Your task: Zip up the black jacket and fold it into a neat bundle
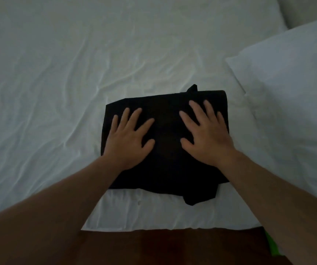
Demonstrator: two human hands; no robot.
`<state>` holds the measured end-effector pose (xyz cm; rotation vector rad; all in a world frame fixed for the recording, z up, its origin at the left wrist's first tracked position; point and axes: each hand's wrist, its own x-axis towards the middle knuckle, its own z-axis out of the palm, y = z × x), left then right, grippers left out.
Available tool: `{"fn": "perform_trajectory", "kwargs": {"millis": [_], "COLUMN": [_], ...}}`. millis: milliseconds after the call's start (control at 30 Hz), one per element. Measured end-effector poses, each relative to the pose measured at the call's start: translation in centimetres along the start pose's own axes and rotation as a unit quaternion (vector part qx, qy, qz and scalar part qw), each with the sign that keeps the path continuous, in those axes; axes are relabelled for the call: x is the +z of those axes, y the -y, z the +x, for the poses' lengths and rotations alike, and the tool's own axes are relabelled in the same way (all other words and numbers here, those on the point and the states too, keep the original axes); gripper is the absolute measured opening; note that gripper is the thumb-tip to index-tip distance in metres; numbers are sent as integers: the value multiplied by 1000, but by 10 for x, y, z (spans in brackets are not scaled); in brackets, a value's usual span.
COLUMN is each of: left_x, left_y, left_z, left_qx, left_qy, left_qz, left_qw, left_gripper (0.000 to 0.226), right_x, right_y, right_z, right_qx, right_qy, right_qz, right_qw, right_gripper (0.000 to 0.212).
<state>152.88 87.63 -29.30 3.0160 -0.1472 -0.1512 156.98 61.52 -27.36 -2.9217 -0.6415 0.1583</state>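
lying folded in a rectangular bundle on the wrinkled white bed sheet (58,92), the black fabric jacket (165,169) sits under both hands: left hand (129,138) and right hand (207,134) press flat, fingers spread; no writing legible.

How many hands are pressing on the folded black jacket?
2. The left hand lies flat on the black jacket at its left side, the right hand flat at its right. None hidden.
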Motion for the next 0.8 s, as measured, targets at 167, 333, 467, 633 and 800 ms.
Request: {"fn": "perform_trajectory", "kwargs": {"millis": [167, 333, 467, 633, 800], "left_x": [39, 60, 58, 13, -88], "left_y": [32, 34, 31, 18, -5], "left_z": [-16, -15, -18, -30, -46], "left_qx": [-98, -97, -102, -119, -101], "left_qy": [39, 8, 21, 95, 32], "left_qz": [-19, -10, 4, -60, -154], "left_qw": [994, 995, 995, 987, 982], "left_gripper": [90, 89, 87, 77, 69], "right_x": [54, 77, 72, 16, -77], "right_y": [-22, -21, -20, -15, 0], "right_z": [-17, -17, -16, -11, -36], "right_qx": [132, 133, 137, 125, 89], "right_qy": [85, 56, 84, 154, 73], "right_qz": [34, 19, 16, 13, 11], "right_qw": [987, 989, 987, 980, 993], "right_gripper": [102, 100, 101, 91, 72]}}
